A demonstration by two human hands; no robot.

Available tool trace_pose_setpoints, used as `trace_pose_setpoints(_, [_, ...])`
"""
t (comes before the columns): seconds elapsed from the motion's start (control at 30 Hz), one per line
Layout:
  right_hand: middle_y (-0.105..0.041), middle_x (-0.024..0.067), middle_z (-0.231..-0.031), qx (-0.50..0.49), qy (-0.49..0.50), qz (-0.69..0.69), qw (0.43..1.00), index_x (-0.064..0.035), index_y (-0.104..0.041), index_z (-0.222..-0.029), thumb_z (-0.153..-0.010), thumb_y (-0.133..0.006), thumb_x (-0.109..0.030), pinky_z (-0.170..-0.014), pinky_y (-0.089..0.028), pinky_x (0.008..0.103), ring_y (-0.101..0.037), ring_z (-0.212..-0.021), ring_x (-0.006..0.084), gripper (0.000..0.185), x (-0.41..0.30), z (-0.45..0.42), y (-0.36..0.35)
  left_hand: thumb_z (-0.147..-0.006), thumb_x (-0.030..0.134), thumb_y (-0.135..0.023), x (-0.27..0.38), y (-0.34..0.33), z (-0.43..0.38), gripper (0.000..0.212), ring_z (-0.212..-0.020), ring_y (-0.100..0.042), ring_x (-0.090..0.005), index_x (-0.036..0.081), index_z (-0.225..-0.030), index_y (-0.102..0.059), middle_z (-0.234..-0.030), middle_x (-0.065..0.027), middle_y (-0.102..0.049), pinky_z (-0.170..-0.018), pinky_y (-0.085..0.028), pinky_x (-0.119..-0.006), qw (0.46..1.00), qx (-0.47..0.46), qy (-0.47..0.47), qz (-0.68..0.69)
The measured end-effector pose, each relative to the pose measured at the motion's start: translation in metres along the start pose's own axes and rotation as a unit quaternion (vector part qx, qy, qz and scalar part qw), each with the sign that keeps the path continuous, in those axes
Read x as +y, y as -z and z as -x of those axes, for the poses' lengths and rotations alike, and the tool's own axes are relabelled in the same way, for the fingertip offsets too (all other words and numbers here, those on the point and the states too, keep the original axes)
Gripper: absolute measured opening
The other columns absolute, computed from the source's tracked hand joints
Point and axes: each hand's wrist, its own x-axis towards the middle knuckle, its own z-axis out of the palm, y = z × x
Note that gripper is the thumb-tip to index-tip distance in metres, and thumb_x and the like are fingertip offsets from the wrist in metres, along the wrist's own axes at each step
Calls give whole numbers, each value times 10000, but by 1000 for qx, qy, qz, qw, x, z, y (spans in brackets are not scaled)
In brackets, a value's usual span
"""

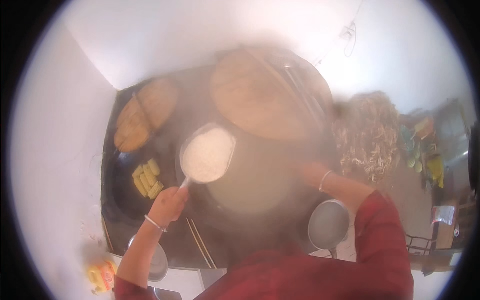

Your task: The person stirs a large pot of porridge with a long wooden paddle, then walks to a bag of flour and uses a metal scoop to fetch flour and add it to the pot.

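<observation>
My left hand [168, 204] grips the handle of a round scoop or strainer [182, 159] heaped with white grains that look like cooked rice [209, 154]. The scoop is over the left side of a large wok [251, 195] of cloudy, steaming liquid. Beyond the wok, a big round wooden lid [258, 93] leans at a slant. At the wok's right side is my right hand [312, 174], its fingers blurred by steam, so I cannot tell whether they hold anything. Below that hand sits a round metal pan or ladle [329, 225] with a handle.
Pieces of corn on the cob [147, 179] lie in a dark pan at left, below a smaller wooden lid [146, 114]. Two chopsticks [201, 243] rest on the stove's near edge. A metal bowl or lid [158, 264], a yellow jug [101, 276] and a straw-like heap [369, 137] surround the stove.
</observation>
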Motion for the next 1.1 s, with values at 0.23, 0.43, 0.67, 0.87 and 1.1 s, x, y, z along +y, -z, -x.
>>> trace_pose_setpoints(0.23, [-631, 152, -797, -163, 53, 101, 980, -117, -583, -1018, -840, -454, -196, -659, -487, 410, -610, -761, 316, 233, -4, 21, 64, -852, 333, -512, -32, 1, -7, 317, -410, -356, -65, 43, -724, -526, -525, 32, -401, -371, -278, -230, 969, 71, -96, -218])
trace_pose_setpoints(0.43, [-629, 150, -769, -53, 8, 60, 997, -114, -574, -984, -838, -462, -208, -629, -482, 438, -609, -708, 340, 207, 0, 9, 15, -846, 344, -524, -17, -25, -4, 355, -402, -367, -71, 29, -680, -517, -518, 22, -417, -367, -284, -231, 997, 28, 63, -22])
trace_pose_setpoints(0.67, [-625, 143, -757, -141, 23, 81, 986, -182, -503, -1141, -848, -463, -240, -639, -478, 432, -608, -729, 331, 302, 8, 45, 83, -845, 326, -536, -33, -38, 0, 350, -409, -377, -77, 30, -661, -509, -500, 19, -419, -396, -301, -231, 995, 87, 12, -42])
trace_pose_setpoints(0.87, [-614, 148, -701, -94, 44, 71, 992, -218, -444, -1211, -842, -490, -286, -593, -475, 435, -603, -673, 334, 377, -17, -5, -12, -845, 346, -542, -72, -33, -11, 361, -400, -381, -83, 33, -670, -509, -511, 12, -426, -385, -296, -232, 944, 209, -189, -174])
trace_pose_setpoints(1.1, [-631, 137, -833, -168, 18, 131, 977, -297, -303, -1314, -869, -452, -275, -625, -485, 428, -620, -740, 306, 470, 3, 35, 82, -847, 357, -538, -48, -47, 2, 347, -377, -348, -76, 40, -708, -509, -499, 14, -409, -339, -253, -218, 985, 88, 15, 147])
